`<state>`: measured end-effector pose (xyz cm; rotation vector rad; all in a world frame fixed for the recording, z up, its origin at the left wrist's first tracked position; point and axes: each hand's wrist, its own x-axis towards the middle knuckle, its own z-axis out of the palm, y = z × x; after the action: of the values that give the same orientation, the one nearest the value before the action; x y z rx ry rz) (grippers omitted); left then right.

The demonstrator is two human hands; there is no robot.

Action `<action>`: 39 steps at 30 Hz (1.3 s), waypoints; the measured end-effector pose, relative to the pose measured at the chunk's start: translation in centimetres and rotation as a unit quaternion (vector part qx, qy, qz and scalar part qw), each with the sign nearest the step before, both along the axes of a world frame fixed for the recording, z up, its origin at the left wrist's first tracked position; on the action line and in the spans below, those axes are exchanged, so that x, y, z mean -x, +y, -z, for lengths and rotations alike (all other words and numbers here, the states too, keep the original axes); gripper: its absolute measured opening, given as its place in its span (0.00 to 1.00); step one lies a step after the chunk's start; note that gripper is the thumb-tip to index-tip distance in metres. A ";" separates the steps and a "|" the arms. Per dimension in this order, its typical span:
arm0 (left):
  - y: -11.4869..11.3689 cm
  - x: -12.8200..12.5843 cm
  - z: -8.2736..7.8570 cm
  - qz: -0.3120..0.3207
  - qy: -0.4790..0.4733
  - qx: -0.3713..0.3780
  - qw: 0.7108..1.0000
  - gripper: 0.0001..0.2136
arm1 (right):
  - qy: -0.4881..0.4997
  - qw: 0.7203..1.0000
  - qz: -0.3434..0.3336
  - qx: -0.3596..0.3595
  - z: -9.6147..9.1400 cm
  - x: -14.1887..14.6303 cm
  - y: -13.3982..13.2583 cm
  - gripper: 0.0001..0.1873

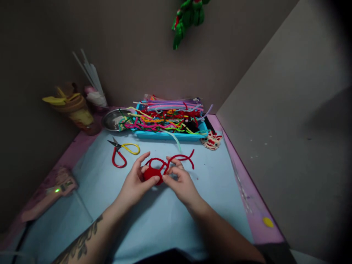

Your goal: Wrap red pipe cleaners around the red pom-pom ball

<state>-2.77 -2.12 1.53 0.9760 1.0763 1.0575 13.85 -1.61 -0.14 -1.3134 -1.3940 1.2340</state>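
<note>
Over the middle of the light blue mat [170, 227], my left hand [140, 179] grips a rounded red fuzzy piece [151, 175], its thumb lying across the front. My right hand [180, 180] pinches red pipe cleaner stems [180, 157] at the piece's right side. A loop of red stem arches above the rounded part, and two loose ends stick out to the right, crossing near their tips. Where the stems join the rounded part is partly covered by my fingers. Scissors [118, 148] with one red and one yellow handle lie spread apart, left of my left hand.
A blue tray [170, 136] heaped with coloured pipe cleaners stands at the back. Beside it are a metal bowl [110, 123] and a lion-face ornament [211, 141]. A pink glue gun [52, 200] with a green light lies at left. Walls [275, 110] rise behind and right.
</note>
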 end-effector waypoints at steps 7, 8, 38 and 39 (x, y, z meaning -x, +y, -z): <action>-0.1 0.0 0.0 0.017 0.018 -0.001 1.000 0.40 | -0.013 1.000 -0.027 -0.003 0.2 -0.2 0.0 0.08; -0.1 0.0 -0.1 0.018 0.019 -0.002 1.000 0.40 | -0.012 1.000 -0.020 -0.001 0.2 -0.2 0.0 0.08; -0.1 0.1 0.7 0.108 -0.026 0.059 0.992 0.45 | 0.008 0.999 0.031 -0.005 0.6 -0.1 0.4 0.06; -0.1 0.1 0.8 0.113 -0.040 0.068 0.990 0.46 | 0.008 1.000 0.024 0.001 0.6 -0.2 0.5 0.06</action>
<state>-2.91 -2.21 0.72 0.9142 0.9347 0.8205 14.07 -1.11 -0.76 -1.3282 -1.3434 1.2122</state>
